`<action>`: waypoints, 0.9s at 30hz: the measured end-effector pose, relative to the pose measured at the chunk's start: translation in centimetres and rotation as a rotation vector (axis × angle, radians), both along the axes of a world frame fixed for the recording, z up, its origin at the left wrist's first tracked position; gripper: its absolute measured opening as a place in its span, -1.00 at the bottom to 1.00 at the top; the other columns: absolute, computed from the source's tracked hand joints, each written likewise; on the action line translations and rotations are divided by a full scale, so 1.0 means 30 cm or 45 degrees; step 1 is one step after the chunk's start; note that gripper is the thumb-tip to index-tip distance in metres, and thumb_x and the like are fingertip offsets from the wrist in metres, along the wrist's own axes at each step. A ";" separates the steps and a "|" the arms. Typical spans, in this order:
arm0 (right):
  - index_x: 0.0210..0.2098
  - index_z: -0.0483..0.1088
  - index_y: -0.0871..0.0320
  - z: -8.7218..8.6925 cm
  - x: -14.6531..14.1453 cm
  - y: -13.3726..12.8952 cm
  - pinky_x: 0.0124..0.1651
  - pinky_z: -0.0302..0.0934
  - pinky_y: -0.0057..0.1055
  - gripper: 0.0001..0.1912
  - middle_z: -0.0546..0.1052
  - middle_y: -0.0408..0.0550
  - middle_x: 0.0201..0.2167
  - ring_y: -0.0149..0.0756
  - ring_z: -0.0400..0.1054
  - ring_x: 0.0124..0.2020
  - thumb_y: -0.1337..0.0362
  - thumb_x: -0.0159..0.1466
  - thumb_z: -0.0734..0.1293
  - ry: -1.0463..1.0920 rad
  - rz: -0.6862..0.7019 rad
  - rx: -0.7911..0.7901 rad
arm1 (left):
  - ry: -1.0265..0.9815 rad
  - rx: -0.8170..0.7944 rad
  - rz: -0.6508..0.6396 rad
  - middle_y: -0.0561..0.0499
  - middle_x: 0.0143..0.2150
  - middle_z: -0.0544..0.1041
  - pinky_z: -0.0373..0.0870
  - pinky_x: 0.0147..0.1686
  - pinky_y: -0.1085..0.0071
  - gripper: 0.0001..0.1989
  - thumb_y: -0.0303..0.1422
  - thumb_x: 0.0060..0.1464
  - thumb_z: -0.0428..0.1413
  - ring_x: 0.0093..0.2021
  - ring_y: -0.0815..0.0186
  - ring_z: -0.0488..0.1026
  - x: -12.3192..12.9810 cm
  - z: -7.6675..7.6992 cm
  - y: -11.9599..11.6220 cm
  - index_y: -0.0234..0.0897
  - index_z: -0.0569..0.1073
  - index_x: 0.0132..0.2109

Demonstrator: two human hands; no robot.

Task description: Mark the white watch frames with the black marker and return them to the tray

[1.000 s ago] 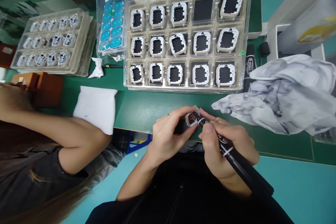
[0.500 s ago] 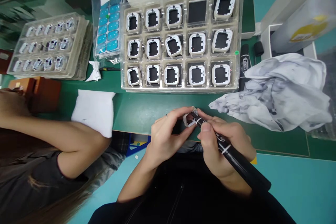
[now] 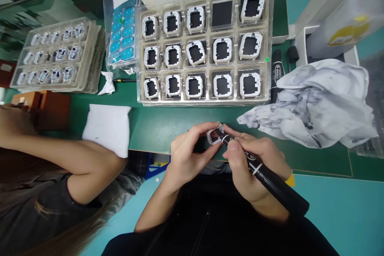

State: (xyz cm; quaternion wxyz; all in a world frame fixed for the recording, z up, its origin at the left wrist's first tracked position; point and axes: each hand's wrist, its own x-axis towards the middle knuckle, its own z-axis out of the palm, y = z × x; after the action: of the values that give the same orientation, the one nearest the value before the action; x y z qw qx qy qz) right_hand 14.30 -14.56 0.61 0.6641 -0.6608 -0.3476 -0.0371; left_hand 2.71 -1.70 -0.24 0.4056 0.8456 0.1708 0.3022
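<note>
My left hand pinches a small white watch case frame between thumb and fingers, just above the table's front edge. In my right hand is a black marker pen, gripped like a pencil and slanting up to the left. Its tip reaches the inner right side of the frame; whether it touches cannot be made out. Beyond my hands lies a clear plastic tray with several similar white frames in its compartments; one pocket in the back row shows only a dark pad.
A crumpled grey-white cloth lies right of my hands, beside another black marker and a black cap. Left are a folded white cloth, blue parts in a bag and stacked trays. A co-worker's arm rests nearby.
The whole view has shifted slightly. My hands keep the same hold, the marker tip still at the frame's inner side.
</note>
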 end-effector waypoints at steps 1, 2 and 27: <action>-0.15 0.55 0.06 0.002 0.000 0.000 0.05 0.85 -0.23 -0.81 0.72 -0.23 -0.37 -0.08 0.83 -0.20 0.48 0.45 0.53 0.028 0.003 0.016 | -0.009 -0.040 -0.011 0.00 0.11 0.84 0.81 0.12 0.50 -0.51 -0.46 0.33 0.53 -0.04 0.32 0.84 0.001 0.001 0.003 -0.12 0.67 0.32; -0.15 0.54 0.05 0.003 -0.001 -0.001 0.05 0.85 -0.21 -0.81 0.72 -0.24 -0.38 -0.07 0.83 -0.20 0.48 0.45 0.52 0.053 0.009 0.039 | -0.022 -0.083 -0.024 -0.01 0.10 0.84 0.81 0.12 0.50 -0.51 -0.43 0.33 0.54 -0.05 0.31 0.84 0.002 0.003 0.007 -0.14 0.67 0.32; -0.08 0.56 0.05 -0.008 0.000 -0.004 0.06 0.86 -0.16 -0.75 0.74 -0.23 -0.34 -0.07 0.83 -0.21 0.51 0.40 0.55 -0.019 0.013 0.049 | -0.052 -0.121 -0.013 -0.01 -0.03 0.83 0.83 0.00 0.46 -0.53 -0.37 0.30 0.57 -0.14 0.29 0.82 0.011 0.008 0.007 -0.15 0.70 0.28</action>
State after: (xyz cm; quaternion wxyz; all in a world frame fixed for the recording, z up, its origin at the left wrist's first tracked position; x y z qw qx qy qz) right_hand 14.31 -14.67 0.36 0.6743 -0.6458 -0.3552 -0.0453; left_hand 3.05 -1.50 0.00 0.4504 0.8198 0.1723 0.3089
